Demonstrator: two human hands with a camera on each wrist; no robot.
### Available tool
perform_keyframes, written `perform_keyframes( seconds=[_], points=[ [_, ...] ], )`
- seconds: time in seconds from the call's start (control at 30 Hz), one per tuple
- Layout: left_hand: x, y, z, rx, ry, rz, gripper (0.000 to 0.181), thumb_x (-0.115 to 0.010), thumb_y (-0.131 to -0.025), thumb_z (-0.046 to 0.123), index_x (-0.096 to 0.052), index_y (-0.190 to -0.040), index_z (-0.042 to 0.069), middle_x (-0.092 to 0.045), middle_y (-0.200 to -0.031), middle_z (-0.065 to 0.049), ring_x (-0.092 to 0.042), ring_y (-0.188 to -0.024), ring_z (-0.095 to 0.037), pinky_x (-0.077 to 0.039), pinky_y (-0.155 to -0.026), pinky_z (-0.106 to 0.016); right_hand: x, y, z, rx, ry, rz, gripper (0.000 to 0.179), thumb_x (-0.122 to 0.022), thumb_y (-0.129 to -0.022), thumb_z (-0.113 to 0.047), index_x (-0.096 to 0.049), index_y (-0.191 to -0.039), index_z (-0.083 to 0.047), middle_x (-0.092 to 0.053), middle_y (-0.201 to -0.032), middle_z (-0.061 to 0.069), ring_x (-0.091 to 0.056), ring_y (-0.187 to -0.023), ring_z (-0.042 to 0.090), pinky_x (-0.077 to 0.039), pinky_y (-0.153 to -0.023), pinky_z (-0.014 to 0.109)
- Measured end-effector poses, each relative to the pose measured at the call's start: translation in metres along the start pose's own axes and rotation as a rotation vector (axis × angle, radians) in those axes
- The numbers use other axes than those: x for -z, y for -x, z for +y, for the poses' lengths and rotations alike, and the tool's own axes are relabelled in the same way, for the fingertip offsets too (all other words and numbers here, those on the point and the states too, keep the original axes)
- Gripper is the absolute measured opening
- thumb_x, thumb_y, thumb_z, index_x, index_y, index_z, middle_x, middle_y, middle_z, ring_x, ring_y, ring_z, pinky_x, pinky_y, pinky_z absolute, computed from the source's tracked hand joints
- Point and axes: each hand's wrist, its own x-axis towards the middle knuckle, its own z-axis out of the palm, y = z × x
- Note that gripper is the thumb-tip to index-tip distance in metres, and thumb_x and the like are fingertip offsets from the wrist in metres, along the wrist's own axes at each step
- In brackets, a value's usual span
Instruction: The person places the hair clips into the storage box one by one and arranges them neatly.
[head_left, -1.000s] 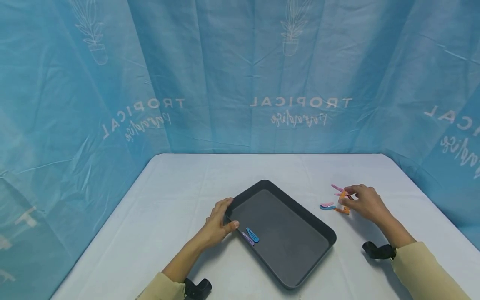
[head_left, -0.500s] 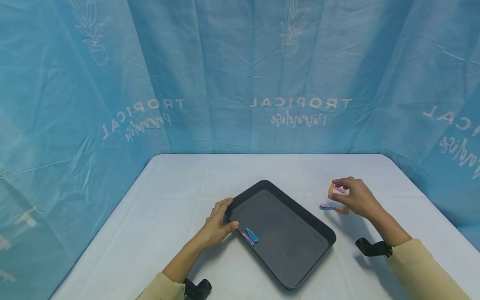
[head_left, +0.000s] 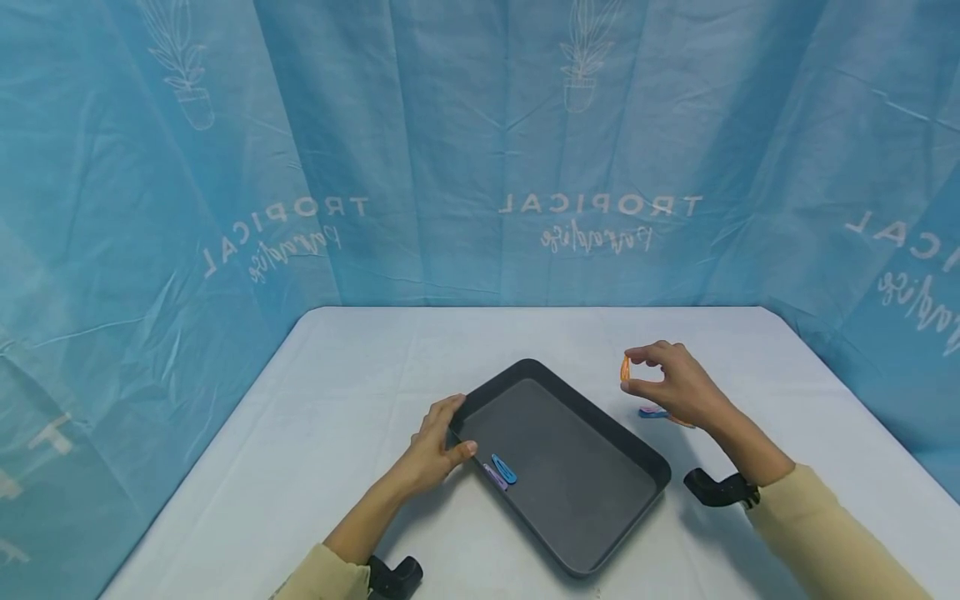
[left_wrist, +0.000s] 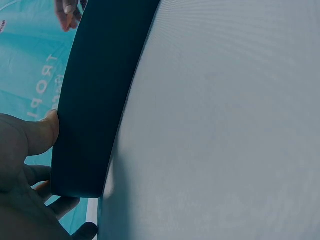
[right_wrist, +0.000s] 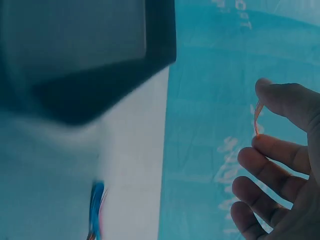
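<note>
My right hand (head_left: pixel 678 387) pinches an orange hair clip (head_left: pixel 626 368) between thumb and forefinger, above the table beyond the tray's right side. The right wrist view shows that clip (right_wrist: pixel 258 117) held by its ends, with the other fingers loosely bent. At the left corner of a dark grey tray (head_left: pixel 592 412), my left hand (head_left: pixel 435 450) grips the rim, thumb on one side and fingers round the corner. Inside the tray, a blue hair clip (head_left: pixel 504 469) and a purple hair clip (head_left: pixel 496 477) lie close together by the near left wall.
Below my right hand, a blue clip (head_left: pixel 651 412) lies on the white tablecloth (head_left: pixel 375 358) with a pink one and an orange clip (head_left: pixel 681 422); the hand covers part of that spot. A blue printed curtain (head_left: pixel 450 167) hangs behind the table.
My right hand has lifted the orange hair clip off the group on the table and carried it left towards the tray. The left hand and the tray stay put.
</note>
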Motion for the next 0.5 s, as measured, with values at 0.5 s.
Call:
perform_keyframes(
  seconds=[0.5],
  points=[
    [0.000,-0.002,-0.001,0.073,0.000,-0.022,0.070,-0.062,-0.090,0.020,-0.025,-0.148,0.005,-0.024,-0.151,-0.018,-0.017,-0.142,-0.043,-0.003,-0.102,-0.077,-0.018,-0.010,-0.038,0.109,-0.041,-0.063,0.047,-0.074,-0.080,-0.025,-0.061,-0.123,-0.010,-0.061,-0.117,0.008,-0.049,-0.111,0.028,-0.046,-0.086,0.049]
  ],
)
